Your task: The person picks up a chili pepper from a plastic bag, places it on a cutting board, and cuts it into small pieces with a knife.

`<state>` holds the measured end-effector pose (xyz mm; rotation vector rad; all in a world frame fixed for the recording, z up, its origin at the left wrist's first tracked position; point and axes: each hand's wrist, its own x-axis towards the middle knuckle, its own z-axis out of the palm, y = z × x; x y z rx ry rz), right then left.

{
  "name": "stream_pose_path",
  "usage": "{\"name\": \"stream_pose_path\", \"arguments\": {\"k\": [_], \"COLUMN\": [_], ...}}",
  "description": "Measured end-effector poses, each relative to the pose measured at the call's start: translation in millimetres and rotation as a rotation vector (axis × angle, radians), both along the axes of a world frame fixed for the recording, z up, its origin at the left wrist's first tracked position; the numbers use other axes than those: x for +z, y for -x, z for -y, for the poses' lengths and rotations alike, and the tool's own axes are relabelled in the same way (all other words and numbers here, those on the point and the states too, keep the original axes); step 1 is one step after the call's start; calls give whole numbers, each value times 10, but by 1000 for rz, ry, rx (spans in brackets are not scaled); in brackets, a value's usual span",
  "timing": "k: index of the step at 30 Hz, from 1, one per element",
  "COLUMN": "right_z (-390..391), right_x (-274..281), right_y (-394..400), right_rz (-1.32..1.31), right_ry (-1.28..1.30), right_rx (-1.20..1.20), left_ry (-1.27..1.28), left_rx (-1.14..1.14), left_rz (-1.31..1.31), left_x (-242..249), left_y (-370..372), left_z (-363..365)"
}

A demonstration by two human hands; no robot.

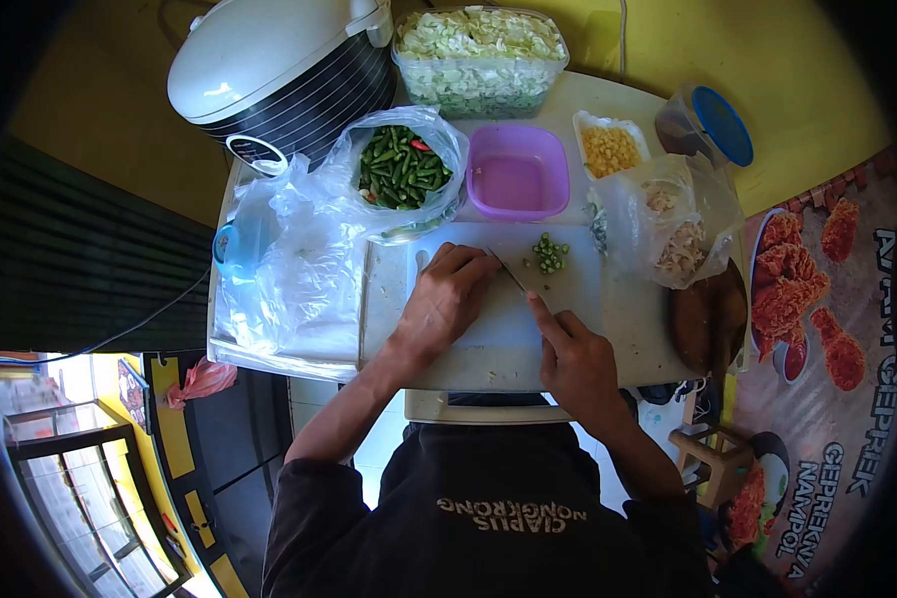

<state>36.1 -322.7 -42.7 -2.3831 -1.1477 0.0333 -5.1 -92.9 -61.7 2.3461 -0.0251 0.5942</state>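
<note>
**Chillies under the knife on a white board**

The left hand (447, 299) lies palm down on the board (488, 344), fingers curled together near its far edge, pressing on something too hidden to name. The right hand (573, 364) is closed on the handle of a knife (509, 271), forefinger stretched along the back; the thin blade slants toward the left fingertips. Both forearms come up from the near edge of the table (648, 319), the hands near each other but not touching.

A small heap of cut green chilli (549, 253) sits on the board near its far right corner, just beyond the blade tip.

Behind the board, an open plastic bag (448, 149) holds whole green chillies (402, 167) with a red one among them. Beside it, to the right, a purple tub (518, 171) holds only a pale film. Further right a small clear tub holds corn (610, 149), and a clear bag (673, 224) at the right edge holds pale shreds. At the far edge a large clear box (480, 60) is filled with chopped pale greens. A rice cooker (284, 70) stands at the far left corner, crumpled bags (289, 269) in front of it, and a blue-lidded jar (708, 125) at the far right.
</note>
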Motion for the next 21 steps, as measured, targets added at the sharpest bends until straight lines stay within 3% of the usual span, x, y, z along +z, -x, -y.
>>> {"name": "stream_pose_path", "arguments": {"k": [21], "right_z": [151], "right_x": [-20], "right_y": [15], "right_rz": [-37], "right_ry": [-95], "right_rx": [-81], "left_ry": [-6], "left_rx": [3], "left_rz": [0], "left_x": [-1], "left_y": [36], "left_z": [-40]}}
